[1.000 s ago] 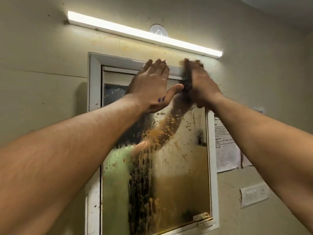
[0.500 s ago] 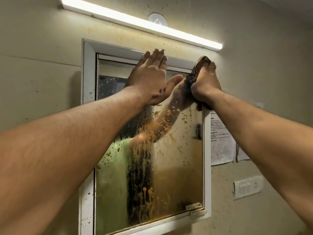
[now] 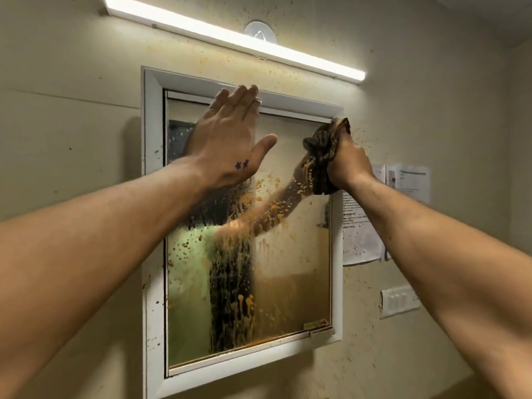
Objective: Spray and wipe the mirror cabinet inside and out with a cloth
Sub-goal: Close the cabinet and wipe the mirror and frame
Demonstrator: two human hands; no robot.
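The mirror cabinet [image 3: 151, 197] hangs on the wall with a white frame. Its mirror door [image 3: 293, 283] is streaked with orange and dark splatter, heaviest down the middle. My left hand [image 3: 227, 139] lies flat and open against the upper part of the glass, fingertips reaching the top frame. My right hand [image 3: 349, 164] grips a dark, soiled cloth [image 3: 319, 151] bunched against the mirror's upper right edge. No spray bottle is in view.
A lit tube light [image 3: 230, 38] runs above the cabinet. Papers [image 3: 359, 237] are stuck to the wall right of the frame, with a white switch plate [image 3: 398, 300] below them. Orange specks dot the wall around the cabinet.
My right hand with the cloth has slid down and right, from the top frame to the mirror's right edge. The left hand stays pressed on the glass. The view has tilted slightly.
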